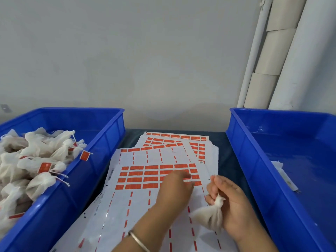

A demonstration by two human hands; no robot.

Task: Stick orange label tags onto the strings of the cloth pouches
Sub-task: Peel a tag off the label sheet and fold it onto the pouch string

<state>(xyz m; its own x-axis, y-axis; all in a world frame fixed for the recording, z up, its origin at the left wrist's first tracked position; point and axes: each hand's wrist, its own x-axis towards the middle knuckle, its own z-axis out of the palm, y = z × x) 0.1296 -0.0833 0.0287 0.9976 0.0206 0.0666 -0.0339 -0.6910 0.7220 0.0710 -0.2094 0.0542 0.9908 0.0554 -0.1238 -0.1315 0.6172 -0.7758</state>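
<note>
A: Holding: right hand fingers curled round one cloth pouch, over label sheets.
B: Left hand fingers bent onto orange labels, grip hidden. Risk: label tearing, curling.

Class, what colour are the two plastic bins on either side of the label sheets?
Blue, both the left bin and the right bin; clearest in the head view.

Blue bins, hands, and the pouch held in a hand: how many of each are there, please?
Blue bins: 2, left bin and right bin
Hands: 2, left hand and right hand
Held pouch: 1
Total: 5
</note>
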